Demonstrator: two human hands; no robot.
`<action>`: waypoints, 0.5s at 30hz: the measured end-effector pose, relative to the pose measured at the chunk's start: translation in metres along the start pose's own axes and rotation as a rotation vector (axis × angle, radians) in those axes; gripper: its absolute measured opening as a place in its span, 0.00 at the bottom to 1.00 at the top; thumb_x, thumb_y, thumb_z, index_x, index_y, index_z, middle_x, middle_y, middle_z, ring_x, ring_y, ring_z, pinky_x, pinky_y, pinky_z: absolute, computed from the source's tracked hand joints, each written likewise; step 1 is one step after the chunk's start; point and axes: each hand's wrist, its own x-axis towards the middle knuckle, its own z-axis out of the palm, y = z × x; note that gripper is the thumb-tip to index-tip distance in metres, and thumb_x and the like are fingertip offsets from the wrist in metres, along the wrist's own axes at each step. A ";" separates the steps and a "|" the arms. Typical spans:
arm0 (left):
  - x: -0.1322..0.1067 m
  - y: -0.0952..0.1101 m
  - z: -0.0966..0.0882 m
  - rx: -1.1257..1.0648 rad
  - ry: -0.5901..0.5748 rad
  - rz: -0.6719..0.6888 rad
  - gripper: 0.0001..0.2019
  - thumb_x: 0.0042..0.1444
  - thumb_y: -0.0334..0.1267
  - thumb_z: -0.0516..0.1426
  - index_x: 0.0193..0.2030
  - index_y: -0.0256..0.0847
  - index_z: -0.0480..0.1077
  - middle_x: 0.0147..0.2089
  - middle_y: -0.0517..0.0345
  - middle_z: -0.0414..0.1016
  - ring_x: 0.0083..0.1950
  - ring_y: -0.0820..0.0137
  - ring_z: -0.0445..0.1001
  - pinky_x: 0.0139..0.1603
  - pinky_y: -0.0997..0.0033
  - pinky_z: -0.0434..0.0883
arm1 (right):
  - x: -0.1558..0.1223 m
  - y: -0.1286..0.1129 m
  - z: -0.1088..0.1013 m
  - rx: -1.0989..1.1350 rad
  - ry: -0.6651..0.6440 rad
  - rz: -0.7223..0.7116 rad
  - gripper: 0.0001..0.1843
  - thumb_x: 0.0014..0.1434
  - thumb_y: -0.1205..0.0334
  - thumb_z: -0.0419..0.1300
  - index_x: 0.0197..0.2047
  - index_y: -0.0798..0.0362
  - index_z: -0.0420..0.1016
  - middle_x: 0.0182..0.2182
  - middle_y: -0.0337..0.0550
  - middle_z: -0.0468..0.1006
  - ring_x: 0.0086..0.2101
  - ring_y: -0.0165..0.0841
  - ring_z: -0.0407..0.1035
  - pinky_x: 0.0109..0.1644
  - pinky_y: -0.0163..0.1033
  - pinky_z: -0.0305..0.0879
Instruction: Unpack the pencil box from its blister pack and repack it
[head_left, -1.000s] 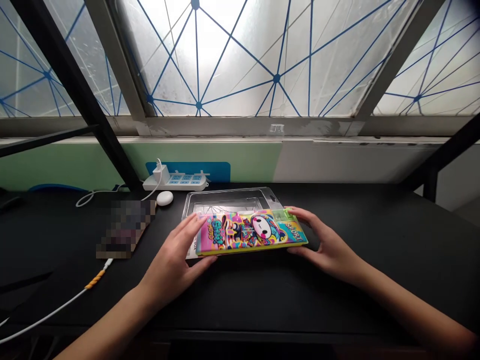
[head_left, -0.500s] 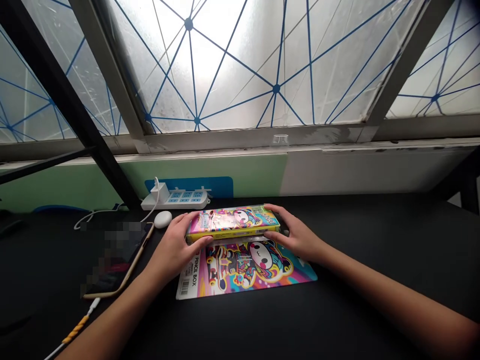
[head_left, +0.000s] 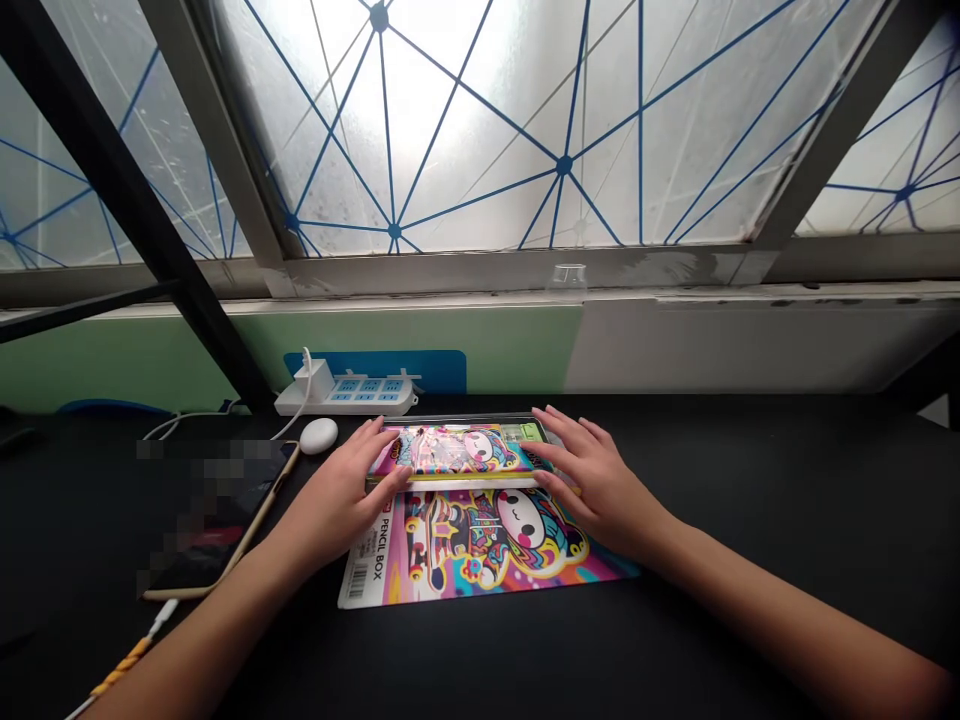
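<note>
A colourful cartoon pencil box (head_left: 461,450) lies flat inside a clear plastic tray at the far edge of a printed backing card (head_left: 480,555) marked "PENCIL BOX". My left hand (head_left: 337,500) holds the box's left end, thumb in front and fingers over the top. My right hand (head_left: 596,480) rests on the right end with its fingers stretched out and pressing down. Both lie on a black desk (head_left: 750,520).
A phone (head_left: 217,520) with a charging cable lies to the left. Behind it are a white oval object (head_left: 319,435) and a white power strip (head_left: 349,392) by the green wall. A small clear cup (head_left: 570,278) stands on the window sill.
The pencil box went from in front of the clear tray back into it, uncovering the backing card. It now lies flatter, and my right hand's fingers have spread over its end.
</note>
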 end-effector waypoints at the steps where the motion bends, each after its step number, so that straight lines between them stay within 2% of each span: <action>1: -0.001 0.001 0.001 0.003 0.024 0.025 0.30 0.69 0.56 0.50 0.69 0.37 0.65 0.76 0.39 0.57 0.77 0.49 0.55 0.73 0.43 0.60 | 0.000 -0.005 -0.004 -0.022 0.046 -0.063 0.18 0.72 0.56 0.52 0.58 0.50 0.76 0.69 0.58 0.66 0.69 0.51 0.57 0.68 0.66 0.51; 4: -0.002 0.008 0.000 -0.029 0.076 0.121 0.27 0.70 0.53 0.52 0.68 0.39 0.66 0.76 0.42 0.58 0.76 0.51 0.57 0.72 0.46 0.63 | -0.002 -0.030 -0.013 0.008 0.094 -0.288 0.13 0.69 0.59 0.56 0.53 0.50 0.77 0.60 0.56 0.76 0.61 0.46 0.68 0.66 0.59 0.58; 6: -0.003 0.013 -0.002 -0.071 0.104 0.190 0.24 0.70 0.51 0.52 0.67 0.41 0.66 0.76 0.44 0.58 0.75 0.54 0.59 0.72 0.50 0.64 | -0.005 -0.049 -0.015 0.091 0.003 -0.428 0.12 0.69 0.60 0.56 0.52 0.50 0.77 0.54 0.52 0.82 0.54 0.42 0.74 0.61 0.52 0.65; 8: -0.002 0.017 -0.003 -0.101 0.146 0.242 0.22 0.70 0.49 0.52 0.66 0.41 0.67 0.75 0.44 0.59 0.75 0.55 0.61 0.72 0.51 0.64 | -0.009 -0.067 -0.015 0.180 -0.139 -0.482 0.14 0.70 0.58 0.55 0.53 0.50 0.77 0.51 0.50 0.83 0.50 0.41 0.76 0.58 0.49 0.68; 10: -0.001 0.021 -0.003 -0.107 0.179 0.279 0.21 0.71 0.47 0.52 0.65 0.41 0.67 0.75 0.44 0.60 0.75 0.56 0.61 0.72 0.52 0.64 | -0.011 -0.078 -0.013 0.239 -0.275 -0.416 0.18 0.70 0.52 0.55 0.58 0.50 0.76 0.57 0.51 0.80 0.56 0.43 0.73 0.62 0.52 0.65; 13: 0.001 0.029 0.002 -0.096 0.151 0.311 0.20 0.71 0.45 0.52 0.63 0.40 0.69 0.74 0.43 0.61 0.75 0.56 0.60 0.73 0.52 0.62 | -0.010 -0.082 -0.011 0.271 -0.450 -0.226 0.36 0.67 0.40 0.57 0.71 0.51 0.65 0.71 0.56 0.61 0.70 0.53 0.54 0.70 0.63 0.53; 15: 0.003 0.034 0.005 -0.081 0.086 0.321 0.20 0.71 0.46 0.52 0.63 0.39 0.70 0.75 0.43 0.60 0.76 0.56 0.57 0.74 0.51 0.61 | -0.009 -0.080 -0.011 0.289 -0.527 -0.144 0.47 0.64 0.34 0.57 0.76 0.53 0.55 0.74 0.60 0.50 0.72 0.56 0.44 0.72 0.68 0.46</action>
